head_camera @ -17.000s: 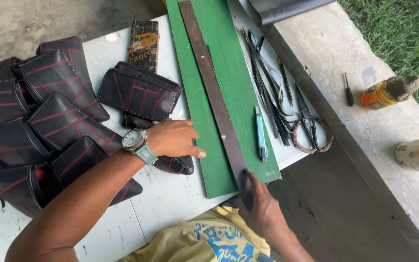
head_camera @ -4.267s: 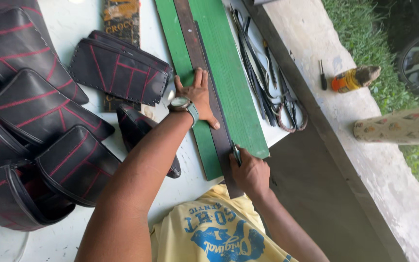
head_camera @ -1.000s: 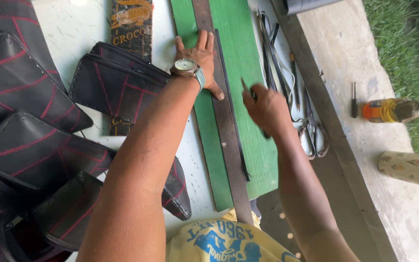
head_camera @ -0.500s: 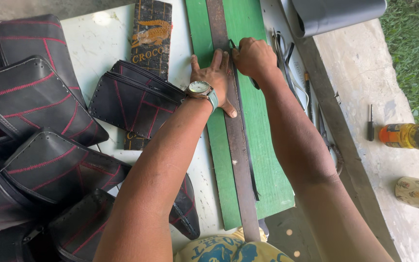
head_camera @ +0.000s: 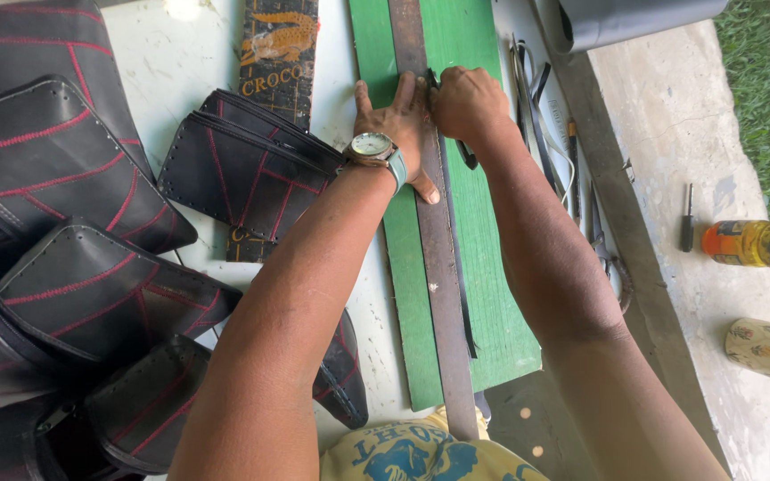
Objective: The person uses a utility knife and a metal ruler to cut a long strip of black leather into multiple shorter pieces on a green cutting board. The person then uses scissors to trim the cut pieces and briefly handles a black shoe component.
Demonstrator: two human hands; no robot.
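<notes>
Black leather pieces (head_camera: 73, 169) with red stitching: at least 5, overlapping on the white table (head_camera: 180, 71), far left. Dark printed strip (head_camera: 278, 53): 1, with a yellow animal figure, lying upright beside them. Left hand (head_camera: 398, 125): flat, fingers spread, pressing the long metal ruler (head_camera: 434, 267) onto the green cutting mat (head_camera: 483, 267); wristwatch (head_camera: 372, 147) worn. Right hand (head_camera: 467, 100): grip closed on a dark cutting tool (head_camera: 465, 156) at the ruler's right edge. Orange bottle (head_camera: 746, 243): 1, on the concrete ledge, far right.
</notes>
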